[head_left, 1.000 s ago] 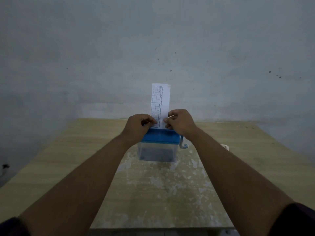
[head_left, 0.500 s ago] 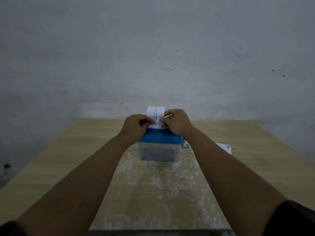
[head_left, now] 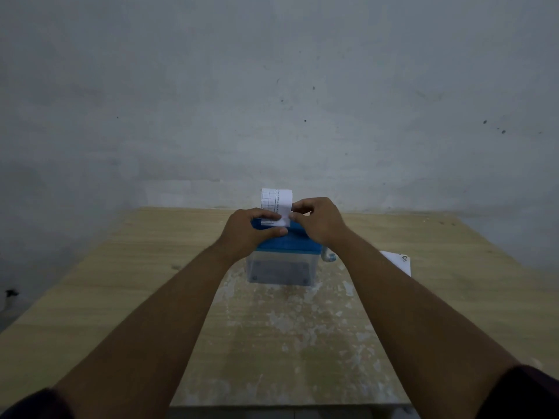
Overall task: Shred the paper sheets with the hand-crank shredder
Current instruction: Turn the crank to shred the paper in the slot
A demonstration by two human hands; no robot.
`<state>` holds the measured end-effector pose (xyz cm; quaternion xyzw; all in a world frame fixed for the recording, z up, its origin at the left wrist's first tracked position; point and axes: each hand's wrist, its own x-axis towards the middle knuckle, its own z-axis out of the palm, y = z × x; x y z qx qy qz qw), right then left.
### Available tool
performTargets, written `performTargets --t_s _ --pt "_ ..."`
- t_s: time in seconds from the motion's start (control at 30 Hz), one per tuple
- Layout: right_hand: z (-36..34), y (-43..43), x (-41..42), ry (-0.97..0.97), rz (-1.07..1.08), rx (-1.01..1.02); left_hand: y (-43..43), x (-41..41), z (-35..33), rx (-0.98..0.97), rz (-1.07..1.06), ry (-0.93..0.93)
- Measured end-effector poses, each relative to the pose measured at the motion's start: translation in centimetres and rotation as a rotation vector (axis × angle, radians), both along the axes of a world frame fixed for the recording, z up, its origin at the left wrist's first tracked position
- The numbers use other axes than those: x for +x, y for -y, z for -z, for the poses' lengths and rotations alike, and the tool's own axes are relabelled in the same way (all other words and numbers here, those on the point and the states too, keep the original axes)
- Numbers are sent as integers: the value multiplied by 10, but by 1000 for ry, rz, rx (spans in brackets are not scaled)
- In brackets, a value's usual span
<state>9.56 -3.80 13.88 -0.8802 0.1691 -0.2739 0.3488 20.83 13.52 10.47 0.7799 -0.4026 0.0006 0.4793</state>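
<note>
A hand-crank shredder (head_left: 287, 244) is standing on the wooden surface (head_left: 121, 282), about midway between the left and right edges and closer to the far edge than to the near one. Its blue top is sitting on a clear bin (head_left: 279, 269); the bin is looking dark through its walls, and what is lying inside cannot be made out. A pale crank handle (head_left: 329, 257) is sticking out of the shredder's right side, with neither hand touching it.

Both forearms are reaching straight out from the near edge and converging over the shredder's top. A paper strip (head_left: 276, 204) printed with a grid is standing upright above the blue top, its upper end curling over, and its lower end is lying between the two hands. The left hand (head_left: 249, 232) is hovering knuckles-up at the strip's lower left corner, fingers curled onto the paper and thumb stretching to the right along the blue top beneath it. The right hand (head_left: 319, 222) is pinching the strip's right edge between thumb and forefinger, its other fingers bending loosely above.

Another white sheet (head_left: 397, 262) is lying flat towards the right edge of the surface, partly hidden behind the right forearm.
</note>
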Motion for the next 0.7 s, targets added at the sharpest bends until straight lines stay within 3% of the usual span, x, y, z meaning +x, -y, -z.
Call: performTargets --t_s 0.23,0.53,0.7 --pt "16 17 -28 10 115 16 -1 0 5 -79 2 -46" --pt "59 14 -60 -206 162 113 3 -3 15 -170 21 -109" --pt "65 13 -69 -157 210 172 5 -2 15 -165 22 -127"
